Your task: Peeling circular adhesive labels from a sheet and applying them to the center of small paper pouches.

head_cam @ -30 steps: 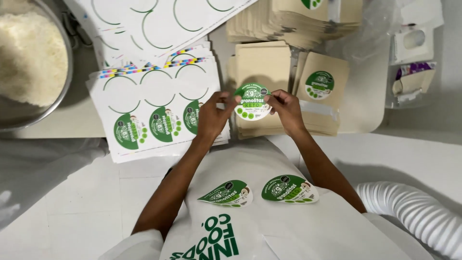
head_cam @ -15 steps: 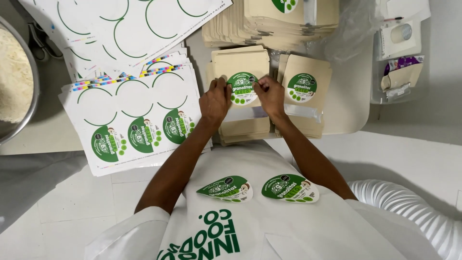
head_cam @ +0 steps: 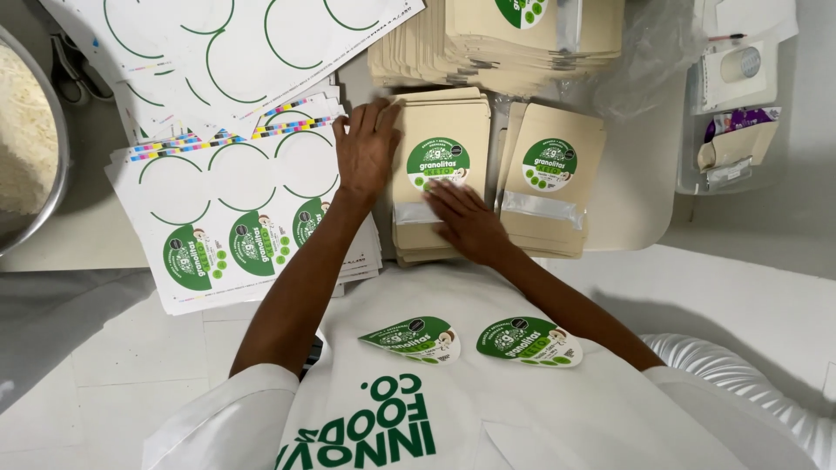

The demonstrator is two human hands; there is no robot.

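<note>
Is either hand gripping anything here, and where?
Nothing gripped. Left hand lies flat on the top kraft pouch's left edge; right hand presses flat on its lower part.

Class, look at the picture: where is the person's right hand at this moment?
In the head view the right hand lies flat on the lower part of the left pouch stack, just under its round green sticker, with the left hand at that stack's left edge.

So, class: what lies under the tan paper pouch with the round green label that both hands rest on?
A stack of like tan pouches shows at its edges; what lies beneath the stack is covered.
</note>
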